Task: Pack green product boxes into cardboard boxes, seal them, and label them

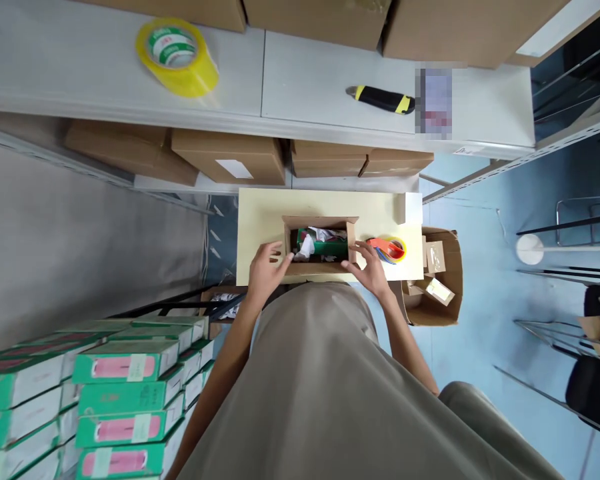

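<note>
An open cardboard box (320,268) stands on the pale yellow table (260,213) in front of me. Inside it lies a green box (325,248) with crumpled white paper (306,248) around it. My left hand (267,270) is at the box's left side, fingers apart, its thumb by the near left corner. At the right side is my right hand (369,267), also with spread fingers, close to the box wall. Whether either hand presses on the cardboard is hard to see. Just right of my right hand lies an orange tape dispenser (387,249) with yellow tape.
A white box (409,208) sits at the table's back right corner. The shelf (300,80) above carries a yellow tape roll (177,57) and a utility knife (383,99). Stacked green boxes (125,367) stand at lower left. A carton (455,280) with small boxes is right of the table.
</note>
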Demonstrator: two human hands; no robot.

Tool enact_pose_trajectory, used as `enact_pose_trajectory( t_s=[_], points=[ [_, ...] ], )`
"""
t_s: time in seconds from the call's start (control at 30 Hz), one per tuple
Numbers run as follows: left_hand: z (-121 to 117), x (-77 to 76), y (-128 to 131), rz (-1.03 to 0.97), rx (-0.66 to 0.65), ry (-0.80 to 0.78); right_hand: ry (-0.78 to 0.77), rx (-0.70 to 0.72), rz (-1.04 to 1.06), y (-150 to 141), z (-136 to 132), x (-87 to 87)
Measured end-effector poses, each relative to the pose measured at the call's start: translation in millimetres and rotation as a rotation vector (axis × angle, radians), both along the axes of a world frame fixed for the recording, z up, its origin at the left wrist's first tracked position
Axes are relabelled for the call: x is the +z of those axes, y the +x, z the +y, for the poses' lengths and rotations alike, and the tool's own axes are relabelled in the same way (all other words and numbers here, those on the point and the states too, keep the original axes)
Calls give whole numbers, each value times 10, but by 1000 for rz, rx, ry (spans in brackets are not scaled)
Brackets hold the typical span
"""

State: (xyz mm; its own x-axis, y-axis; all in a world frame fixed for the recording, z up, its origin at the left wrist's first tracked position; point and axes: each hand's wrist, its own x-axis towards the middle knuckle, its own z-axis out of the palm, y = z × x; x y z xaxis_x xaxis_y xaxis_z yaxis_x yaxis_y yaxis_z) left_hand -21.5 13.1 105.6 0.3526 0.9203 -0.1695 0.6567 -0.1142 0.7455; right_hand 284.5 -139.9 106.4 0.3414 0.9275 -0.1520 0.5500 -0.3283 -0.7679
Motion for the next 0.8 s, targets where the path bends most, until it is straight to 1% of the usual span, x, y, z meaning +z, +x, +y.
enact_pose_trajectory(
  t_s=[0.07, 0.1, 0.13, 0.17, 0.23, 0.33, 0.4, 0.43, 0.47, 0.53, 0.6, 0.63, 0.73, 0.8],
  points=[
    [-44, 11, -31, -3, -180, -35, -58, 137, -63, 22, -48, -20],
    [-57, 0, -42, 28, -254, -57, -93, 178, -92, 38, -54, -39],
    [-61, -25, -47, 62, -302, -74, -120, 196, -117, 56, -45, -66],
    [-56, -62, -46, 87, -322, -84, -134, 194, -138, 75, -19, -97],
    [-11, -160, -15, 97, -293, -82, -125, 149, -173, 110, 77, -170],
    [136, -291, 100, 105, -147, -53, -116, 30, -195, 136, 281, -268],
    [267, -322, 205, 122, -65, 17, -133, -61, -207, 132, 413, -302],
    [333, -317, 257, 120, -61, 69, -137, -94, -215, 127, 467, -305],
    [395, -300, 305, 111, -86, 123, -132, -112, -225, 125, 512, -301],
    [483, -246, 372, 93, -188, 203, -108, -95, -249, 131, 569, -273],
    [505, -199, 391, 91, -275, 232, -90, -27, -269, 155, 581, -239],
    [487, -188, 383, 89, -292, 233, -86, 10, -277, 171, 571, -226],
    [354, -229, 310, 57, -266, 218, -74, 83, -278, 212, 494, -226],
    [249, -304, 260, 35, -216, 207, -65, 83, -265, 222, 426, -264]
  ],
)
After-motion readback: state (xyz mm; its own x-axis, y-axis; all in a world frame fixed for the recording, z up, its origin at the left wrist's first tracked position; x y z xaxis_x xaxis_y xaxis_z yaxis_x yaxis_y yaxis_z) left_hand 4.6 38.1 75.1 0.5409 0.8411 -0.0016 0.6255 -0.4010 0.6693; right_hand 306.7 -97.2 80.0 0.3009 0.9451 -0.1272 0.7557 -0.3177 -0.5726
